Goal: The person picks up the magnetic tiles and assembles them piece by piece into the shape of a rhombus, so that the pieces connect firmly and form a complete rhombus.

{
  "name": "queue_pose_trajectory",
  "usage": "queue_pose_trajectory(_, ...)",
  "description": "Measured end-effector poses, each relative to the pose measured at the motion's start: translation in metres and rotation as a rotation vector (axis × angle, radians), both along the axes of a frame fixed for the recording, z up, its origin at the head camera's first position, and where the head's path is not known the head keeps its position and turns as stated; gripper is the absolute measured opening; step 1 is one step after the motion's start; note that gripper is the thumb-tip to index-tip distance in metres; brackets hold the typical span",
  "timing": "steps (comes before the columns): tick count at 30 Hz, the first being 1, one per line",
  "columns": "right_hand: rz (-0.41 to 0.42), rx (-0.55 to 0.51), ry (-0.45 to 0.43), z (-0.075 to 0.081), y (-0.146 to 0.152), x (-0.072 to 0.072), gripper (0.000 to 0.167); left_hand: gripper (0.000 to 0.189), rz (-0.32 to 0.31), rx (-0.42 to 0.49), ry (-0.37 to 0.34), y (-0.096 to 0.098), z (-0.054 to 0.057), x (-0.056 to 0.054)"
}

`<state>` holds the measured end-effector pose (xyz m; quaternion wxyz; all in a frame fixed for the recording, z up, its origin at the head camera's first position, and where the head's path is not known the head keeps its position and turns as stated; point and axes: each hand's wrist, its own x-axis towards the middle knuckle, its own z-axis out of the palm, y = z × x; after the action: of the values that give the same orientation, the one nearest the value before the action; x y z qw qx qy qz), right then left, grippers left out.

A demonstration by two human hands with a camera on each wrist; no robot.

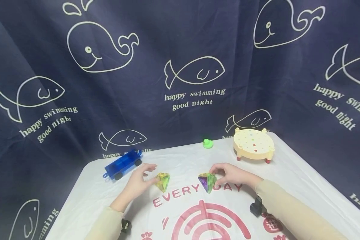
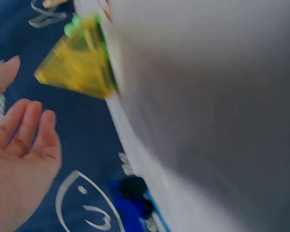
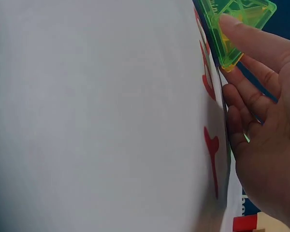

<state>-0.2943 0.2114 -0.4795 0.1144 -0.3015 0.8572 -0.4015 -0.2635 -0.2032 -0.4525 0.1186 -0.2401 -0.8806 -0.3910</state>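
A small pyramid of translucent yellow and green magnetic tiles [image 1: 163, 182] stands on the white tablecloth. My left hand [image 1: 141, 180] is just left of it, thumb toward the pyramid. In the left wrist view a gap shows between the fingers [image 2: 43, 137] and the pyramid's yellow side [image 2: 79, 65]. To the right is a second pyramid of magnetic tiles [image 1: 206, 183], purple on its left face and green on its right. My right hand [image 1: 229, 174] pinches this one from the right, its thumb flat on the green face [image 3: 249, 19] and the fingers behind.
A blue wheeled toy car base [image 1: 124, 164] stands at the table's back left. Near the back edge are a green toy duck [image 1: 208, 143] and a cream round board on short red-tipped legs [image 1: 254, 145]. A dark blue printed curtain [image 1: 156, 110] hangs close behind the table.
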Motion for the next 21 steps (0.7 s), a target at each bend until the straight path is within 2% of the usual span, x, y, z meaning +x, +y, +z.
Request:
queue_pose_trajectory(3, -0.004, 0.028, 0.033, 0.0, -0.002, 0.003, 0.037, 0.057, 0.011, 0.015, -0.109, -0.011, -0.009, -0.011)
queue_pose_trajectory(6, -0.01, 0.063, 0.046, 0.001, -0.004, 0.006, 0.042, 0.064, -0.033, 0.011, -0.227, -0.017, -0.016, -0.018)
queue_pose_trajectory(8, -0.01, 0.084, 0.052, 0.002, -0.006, 0.006, 0.048, 0.066, -0.065, -0.015, -0.274, -0.018, -0.018, -0.021)
queue_pose_trajectory(11, -0.007, 0.112, 0.065, 0.002, -0.008, 0.007, 0.058, 0.064, -0.119, -0.075, -0.284, -0.016, -0.015, -0.024)
queue_pose_trajectory(15, 0.012, 0.123, 0.107, 0.001, -0.01, 0.008, 0.062, 0.057, -0.167, -0.14, -0.271, -0.011, -0.012, -0.027)
queue_pose_trajectory(19, 0.003, 0.13, 0.134, 0.003, -0.012, 0.01, 0.058, 0.053, -0.168, -0.147, -0.289, -0.006, -0.01, -0.029)
queue_pose_trajectory(21, -0.011, 0.133, 0.12, 0.005, -0.013, 0.01, 0.054, 0.052, -0.173, -0.138, -0.296, -0.003, -0.009, -0.029)
